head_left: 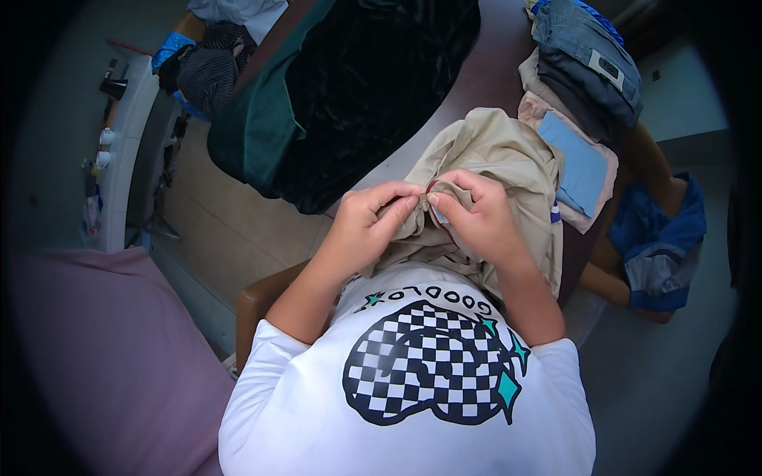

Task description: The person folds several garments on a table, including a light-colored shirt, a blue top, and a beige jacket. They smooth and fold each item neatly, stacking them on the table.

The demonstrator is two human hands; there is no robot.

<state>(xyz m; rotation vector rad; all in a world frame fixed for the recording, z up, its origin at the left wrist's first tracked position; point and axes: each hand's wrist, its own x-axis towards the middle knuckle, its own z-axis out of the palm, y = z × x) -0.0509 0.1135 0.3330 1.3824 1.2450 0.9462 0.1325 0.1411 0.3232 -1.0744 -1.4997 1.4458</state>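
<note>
A crumpled beige garment (508,151) lies over the table edge and my lap. My left hand (367,226) pinches a fold of it between thumb and fingertips. Close beside, nearly touching, my right hand (479,213) grips the same garment, thumb pressed against the curled forefinger. A thin dark red strip (431,188) runs along the cloth between my fingertips. What exactly is pinched there is too small to make out. Folds and my fingers hide the garment's kind.
Dark green velvety cloth (365,87) covers much of the table (508,47). Folded clothes (583,79) are stacked at the right, a light blue piece (570,159) among them. Blue clothing (659,238) hangs on a wooden chair. A pink-covered surface (111,357) stands at left.
</note>
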